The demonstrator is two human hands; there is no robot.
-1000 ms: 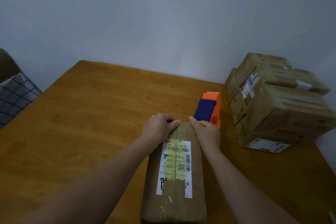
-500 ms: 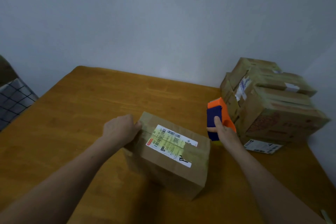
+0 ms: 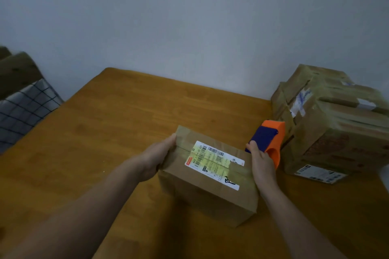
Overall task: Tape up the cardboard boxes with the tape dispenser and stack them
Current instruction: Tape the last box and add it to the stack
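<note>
Worktop (image 3: pixel 105 132): wooden. I see broad open surface to the left and behind the work. Its left and far edges show, and the far edge meets a plain wall (image 3: pixel 189 27).

Cardboard box (image 3: pixel 200 191): sits near the middle of the worktop, turned at an angle. A shipping label (image 3: pixel 212 162) is on top, with tape running over it. I see free room in front of it and to its left.

Stacked boxes (image 3: pixel 336 132): a pile at the right, near the far corner. It closes off that side, and the frame cuts its right part.

Left hand (image 3: pixel 157 155): cupped round the box's left end, fingers (image 3: pixel 171 139) bent against the end face and gripping it. I cannot see the thumb.

Right hand (image 3: pixel 262 160): fingers closed round the orange handle of the tape dispenser (image 3: pixel 267 139), thumb on its blue part. The hand is just beside the box's right end.

Tape dispenser: lies in the narrow gap between the box and the pile. I cannot tell whether it touches either, or the worktop.

Checked cloth (image 3: pixel 23 109): at the left edge, partly cut off, and what it covers is unclear.

The label print is too small to read.
</note>
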